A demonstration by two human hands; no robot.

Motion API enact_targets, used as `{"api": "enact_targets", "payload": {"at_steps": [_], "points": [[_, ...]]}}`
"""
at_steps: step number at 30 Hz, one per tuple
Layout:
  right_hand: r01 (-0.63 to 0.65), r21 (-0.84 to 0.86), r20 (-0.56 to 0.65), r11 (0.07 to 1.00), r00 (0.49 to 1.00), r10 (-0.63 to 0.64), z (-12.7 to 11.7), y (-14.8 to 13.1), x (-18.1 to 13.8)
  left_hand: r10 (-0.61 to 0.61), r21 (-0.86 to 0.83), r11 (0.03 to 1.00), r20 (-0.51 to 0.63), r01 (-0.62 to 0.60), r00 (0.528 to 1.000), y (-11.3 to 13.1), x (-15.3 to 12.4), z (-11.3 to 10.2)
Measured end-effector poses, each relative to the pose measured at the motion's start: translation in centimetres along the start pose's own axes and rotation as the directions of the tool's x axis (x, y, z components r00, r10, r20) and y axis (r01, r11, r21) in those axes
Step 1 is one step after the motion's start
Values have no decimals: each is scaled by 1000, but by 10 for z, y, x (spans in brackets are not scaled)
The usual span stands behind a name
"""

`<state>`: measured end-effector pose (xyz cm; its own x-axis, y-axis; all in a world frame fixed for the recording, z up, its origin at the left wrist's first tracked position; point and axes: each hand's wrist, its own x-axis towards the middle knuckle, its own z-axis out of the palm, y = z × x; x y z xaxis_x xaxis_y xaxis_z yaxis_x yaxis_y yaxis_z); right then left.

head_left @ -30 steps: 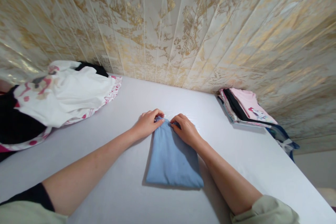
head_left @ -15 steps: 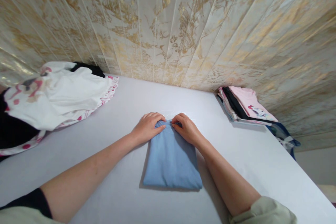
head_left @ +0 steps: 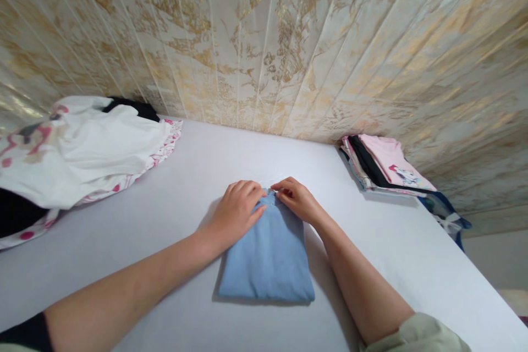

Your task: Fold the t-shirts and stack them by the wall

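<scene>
The left hand (head_left: pixel 239 210) lies flat, fingers open, on the far corner of the blue folded cloth (head_left: pixel 268 261). The right hand (head_left: pixel 297 199) pinches its far edge. The cloth rests on the white table (head_left: pixel 165 214). A folded stack (head_left: pixel 385 168) lies at 2 o'clock, a white pile (head_left: pixel 86 148) at 10.

Two hands (head_left: pixel 237 212) (head_left: pixel 299 201), one garment (head_left: pixel 268 258), two-ish piles (head_left: pixel 82 148) (head_left: pixel 383 168)

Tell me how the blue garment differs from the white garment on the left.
The blue garment is folded into a neat rectangle; the white garment lies loose and spread out. The blue garment is plain; the white garment has pink-red print and trim. The blue garment sits mid-table, touched by the left hand and right hand; the white garment lies untouched near the wall. Both rest on the table.
</scene>
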<state>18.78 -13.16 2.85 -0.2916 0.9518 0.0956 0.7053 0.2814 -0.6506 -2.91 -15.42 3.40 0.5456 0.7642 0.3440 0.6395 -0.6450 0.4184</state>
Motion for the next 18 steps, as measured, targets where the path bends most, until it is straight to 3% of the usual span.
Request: {"api": "enact_targets", "payload": {"at_steps": [3, 6, 12, 18], "points": [[20, -23, 13, 1000, 1000, -20, 3, -1, 1, 14, 27, 999, 97, -17, 995, 22, -10, 4], [12, -41, 2, 999, 1000, -12, 6, -4, 2, 40, 15, 999, 164, -43, 986, 28, -18, 14], [-35, -62, -45, 997, 998, 33, 8, -9, 4, 50, -16, 999, 150, -48, 987, 22, -19, 21], [-43, -249, -123, 968, 992, 13, 18, -13, 6, 49, -36, 998, 133, -44, 990, 25, -19, 19]]}}
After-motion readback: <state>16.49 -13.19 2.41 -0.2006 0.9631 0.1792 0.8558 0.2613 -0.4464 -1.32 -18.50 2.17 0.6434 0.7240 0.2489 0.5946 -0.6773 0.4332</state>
